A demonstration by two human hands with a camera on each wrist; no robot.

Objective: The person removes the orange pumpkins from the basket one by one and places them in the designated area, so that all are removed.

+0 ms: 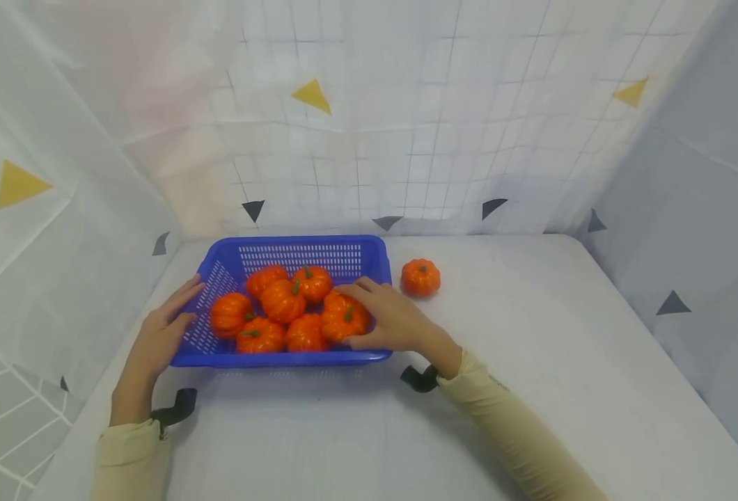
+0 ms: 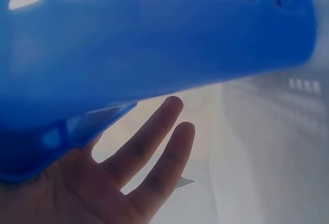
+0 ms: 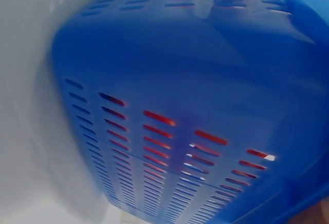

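Note:
A blue plastic basket [image 1: 281, 359] with slotted walls holds several small orange pumpkins [image 1: 283, 301]. At its left rim rests my left hand [image 1: 159, 335], thumb over the rim. The left wrist view shows two fingers [image 2: 154, 149] of this hand stretched out straight beside the basket wall [image 2: 154, 44]. My right hand [image 1: 397, 320] reaches over the right rim and holds a pumpkin [image 1: 344, 319] at the basket's right end, between thumb and fingers. In the right wrist view the slotted wall [image 3: 180, 64] hides most of that hand and the pumpkins.
One more pumpkin [image 1: 420, 278] lies on the white table [image 1: 532, 362], just right of the basket. White sheets [image 1: 406, 104] with triangular patches hang behind and at both sides. Black curved pieces [image 1: 177, 407] sit at both wrists.

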